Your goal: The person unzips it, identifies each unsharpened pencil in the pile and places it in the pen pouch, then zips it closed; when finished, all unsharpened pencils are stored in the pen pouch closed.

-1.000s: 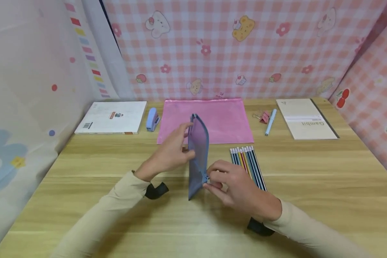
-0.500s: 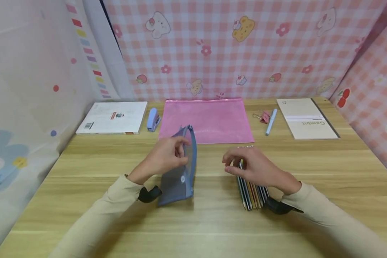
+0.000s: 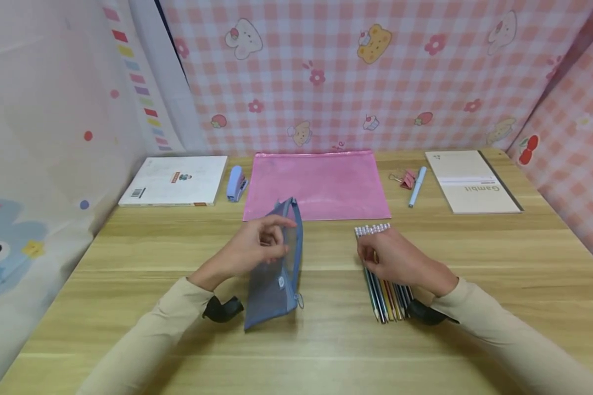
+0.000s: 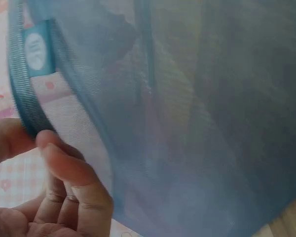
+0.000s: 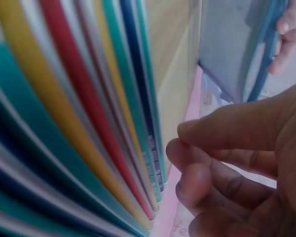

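A blue-grey mesh zip pouch (image 3: 269, 296) stands tilted on the table, its zipped side parted and a zip pull ring at the near end. My left hand (image 3: 252, 247) pinches the pouch's zip edge between thumb and fingers, close up in the left wrist view, where the mesh (image 4: 187, 123) fills most of the frame. Several striped pencils (image 3: 386, 302) lie side by side, white eraser ends away from me and sharpened tips towards me. Over their upper half hovers my right hand (image 3: 407, 260), fingers loosely curled. In the right wrist view nothing sits between its fingertips (image 5: 187, 131), just beside the pencils.
Behind lies a flat pink zip bag (image 3: 321, 186). A purple stapler (image 3: 235, 184) and a white book (image 3: 175, 181) are back left. A pink binder clip (image 3: 407, 179), a light blue pen (image 3: 417, 187) and a beige notebook (image 3: 471, 184) lie back right.
My right hand has let go of the pouch's zip and moved right, over the pencils. My left hand has shifted the pouch left and nearer, its opening now turned to the right.
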Demonstrator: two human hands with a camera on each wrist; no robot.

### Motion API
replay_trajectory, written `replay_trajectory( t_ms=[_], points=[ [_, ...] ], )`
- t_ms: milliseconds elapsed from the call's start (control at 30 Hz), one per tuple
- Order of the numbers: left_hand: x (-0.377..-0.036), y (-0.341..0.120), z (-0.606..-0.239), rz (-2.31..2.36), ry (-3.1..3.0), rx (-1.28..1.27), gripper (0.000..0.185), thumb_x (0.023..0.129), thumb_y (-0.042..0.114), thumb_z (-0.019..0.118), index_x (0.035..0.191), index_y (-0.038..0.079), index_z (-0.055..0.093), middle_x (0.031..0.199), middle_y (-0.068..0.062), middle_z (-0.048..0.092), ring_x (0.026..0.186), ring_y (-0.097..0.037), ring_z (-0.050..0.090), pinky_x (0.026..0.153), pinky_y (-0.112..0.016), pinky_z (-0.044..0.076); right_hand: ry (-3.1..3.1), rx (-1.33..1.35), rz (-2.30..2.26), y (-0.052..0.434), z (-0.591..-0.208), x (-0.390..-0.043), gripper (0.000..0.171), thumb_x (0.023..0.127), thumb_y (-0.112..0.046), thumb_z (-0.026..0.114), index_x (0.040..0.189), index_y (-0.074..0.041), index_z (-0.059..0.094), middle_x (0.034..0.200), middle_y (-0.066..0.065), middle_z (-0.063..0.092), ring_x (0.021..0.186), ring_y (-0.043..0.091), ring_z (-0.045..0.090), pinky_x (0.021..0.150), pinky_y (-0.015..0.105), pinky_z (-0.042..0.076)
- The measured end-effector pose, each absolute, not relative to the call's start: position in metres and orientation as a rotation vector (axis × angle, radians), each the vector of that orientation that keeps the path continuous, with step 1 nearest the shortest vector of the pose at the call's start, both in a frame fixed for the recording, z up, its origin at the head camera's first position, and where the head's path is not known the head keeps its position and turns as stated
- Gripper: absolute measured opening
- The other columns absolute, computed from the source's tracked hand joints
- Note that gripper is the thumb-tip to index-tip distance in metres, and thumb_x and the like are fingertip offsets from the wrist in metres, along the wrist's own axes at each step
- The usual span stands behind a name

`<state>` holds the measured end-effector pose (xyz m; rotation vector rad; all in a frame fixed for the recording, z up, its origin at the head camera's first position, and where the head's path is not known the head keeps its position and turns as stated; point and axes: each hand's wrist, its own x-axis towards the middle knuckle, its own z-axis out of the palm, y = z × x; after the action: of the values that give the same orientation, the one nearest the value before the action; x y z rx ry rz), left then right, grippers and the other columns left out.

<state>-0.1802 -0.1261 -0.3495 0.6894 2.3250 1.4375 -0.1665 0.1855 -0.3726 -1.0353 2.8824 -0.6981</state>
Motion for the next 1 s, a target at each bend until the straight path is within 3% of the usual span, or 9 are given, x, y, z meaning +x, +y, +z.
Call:
replay_trajectory(
  t_ms=[300,667,1000],
  points=[
    [-0.186,-0.134,-0.351,1.545,2.215,0.558,0.049,0.092,0.007,0.063,0.14,0.007,0.052,0.079,0.001,0.057,0.069,-0.012,0.057,0.064,-0.023,0.052,2.892,-0.982,-0.664,0.186,-0.377,-0.167,0.018,0.073,0.009,0.07,0.078,-0.009,0.067,0.073,0.001,0.066,0.068,0.007,0.057,0.06,0.021,0.049],
    [-0.183,-0.136,-0.354,1.6,2.166,0.544,0.047,0.092,0.003,0.061,0.138,0.006,0.052,0.078,0.002,0.055,0.068,-0.01,0.055,0.062,-0.021,0.05,2.888,-0.941,-0.596,0.181,-0.374,-0.169,0.015,0.076,0.001,0.078,0.081,-0.008,0.066,0.069,-0.002,0.062,0.064,0.006,0.054,0.058,0.021,0.048],
    [-0.184,-0.137,-0.358,1.603,2.155,0.547,0.046,0.092,0.004,0.06,0.137,0.009,0.053,0.079,0.001,0.056,0.069,-0.011,0.056,0.063,-0.021,0.049,2.899,-0.894,-0.509,0.172,-0.375,-0.166,0.015,0.076,0.001,0.075,0.079,-0.01,0.065,0.062,-0.004,0.06,0.058,0.005,0.052,0.052,0.02,0.045]
  ],
)
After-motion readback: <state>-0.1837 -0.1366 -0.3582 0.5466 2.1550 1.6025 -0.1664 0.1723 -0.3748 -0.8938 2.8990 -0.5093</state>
